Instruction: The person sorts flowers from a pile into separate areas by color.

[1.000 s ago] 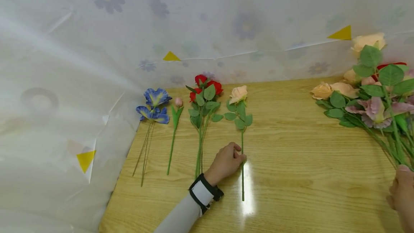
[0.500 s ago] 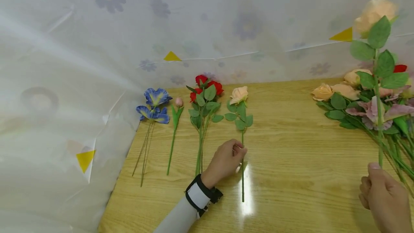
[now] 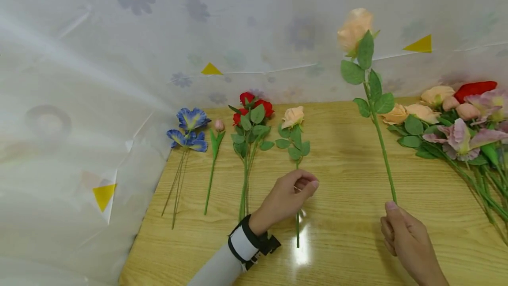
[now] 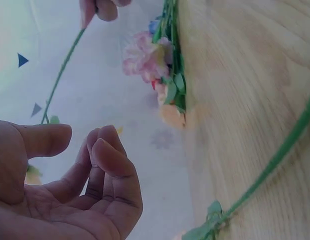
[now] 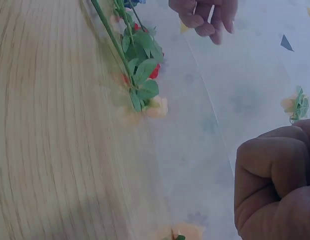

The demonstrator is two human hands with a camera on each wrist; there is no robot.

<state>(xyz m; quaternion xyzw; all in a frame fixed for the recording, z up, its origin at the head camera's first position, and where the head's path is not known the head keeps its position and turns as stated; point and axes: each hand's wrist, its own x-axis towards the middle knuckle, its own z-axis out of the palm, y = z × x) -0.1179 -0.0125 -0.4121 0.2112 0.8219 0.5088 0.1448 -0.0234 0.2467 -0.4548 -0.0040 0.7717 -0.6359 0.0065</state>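
The right hand (image 3: 410, 242) grips the lower stem of a peach rose (image 3: 355, 30), which stands upright above the table, its bloom tilted left. Over the stem of a second peach rose (image 3: 293, 116) lying on the table hovers the left hand (image 3: 283, 195). Its fingers are loosely bent with a gap to the thumb; in the left wrist view the left hand (image 4: 90, 195) holds nothing. In the right wrist view the right hand (image 5: 277, 175) has curled fingers, and the held rose (image 5: 297, 106) shows above them.
Left of the lying rose are red roses (image 3: 263, 107), a pink tulip (image 3: 219, 125) and blue flowers (image 3: 192, 120) in a row. A mixed pile of flowers (image 3: 460, 138) lies at the right. A patterned sheet (image 3: 254, 26) rises behind the wooden table (image 3: 341, 233).
The right hand has carried the peach rose up from the pile and leftward. The left hand has come off the lying rose's stem, its fingers parting slightly.
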